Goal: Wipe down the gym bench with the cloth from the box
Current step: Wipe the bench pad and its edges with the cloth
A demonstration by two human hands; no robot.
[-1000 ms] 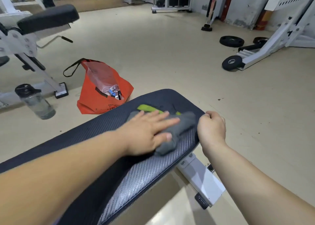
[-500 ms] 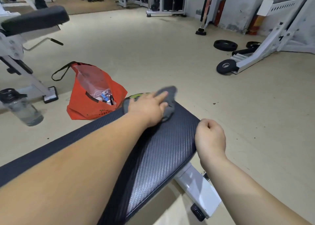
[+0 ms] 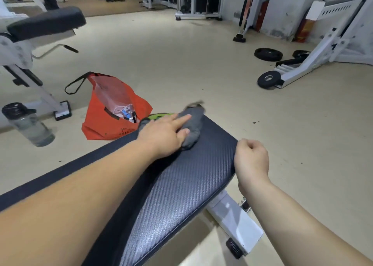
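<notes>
Mid-wipe, the cloth (image 3: 193, 128) is pressed onto the far end of the bench (image 3: 181, 185) by the flat-fingered left hand (image 3: 165, 134), the right hand (image 3: 252, 161) is fisted, seemingly empty, at the right edge, and a nearward stroke is judged due next.

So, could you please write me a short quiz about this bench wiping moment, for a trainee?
1. True or false: the left hand presses the grey cloth onto the bench pad with straight fingers.
2. What stands on the floor to the left of the orange bag in this view? A a water bottle; B a dumbbell; C a shoe.
3. Short answer: which hand grips the pad's edge and does not touch the cloth?

Key: 1 true; 2 A; 3 the right hand.
</notes>
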